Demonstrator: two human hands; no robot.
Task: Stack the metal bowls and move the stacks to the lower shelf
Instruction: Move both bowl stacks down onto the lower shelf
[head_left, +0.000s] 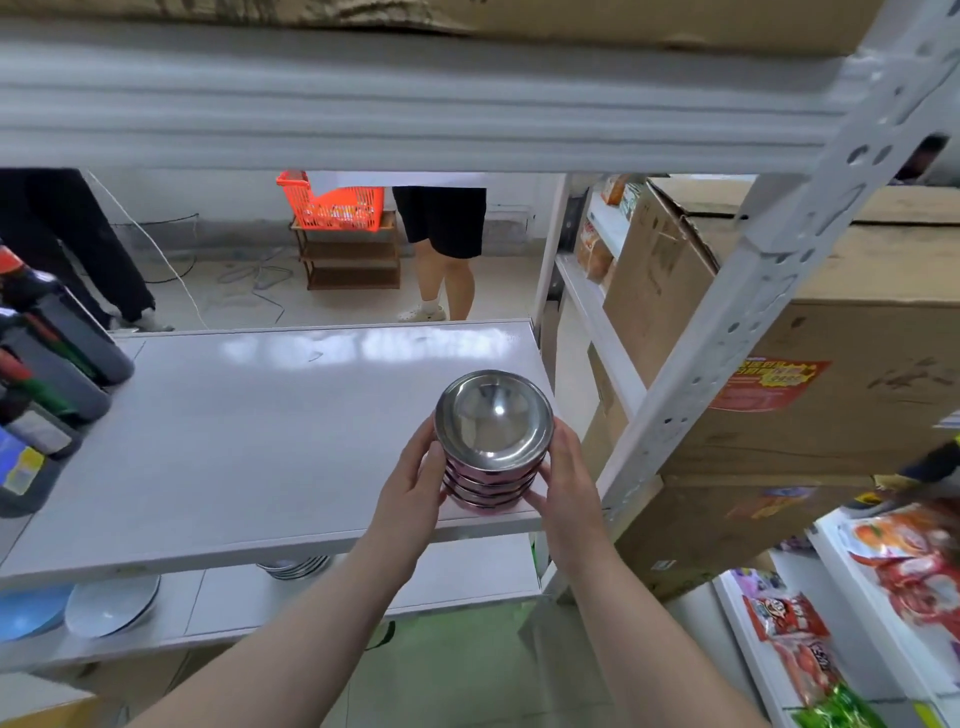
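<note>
your left hand (415, 480) and right hand (563, 480) clasp the nested stack of shiny metal bowls (492, 441) from both sides, steadying it at the white shelf's (234, 441) front edge.

Dark bottles (47, 358), orange basket (337, 202), cardboard boxes (810, 332)

Bowl stack (491, 457) between both hands' grip, on shelf (234, 441).

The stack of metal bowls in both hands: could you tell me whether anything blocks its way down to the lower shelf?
The stack of metal bowls sits at the front edge of the middle shelf, directly above the lower shelf. It must come forward around that edge. Below, another bowl stack and plates sit left; the right looks free.
</note>
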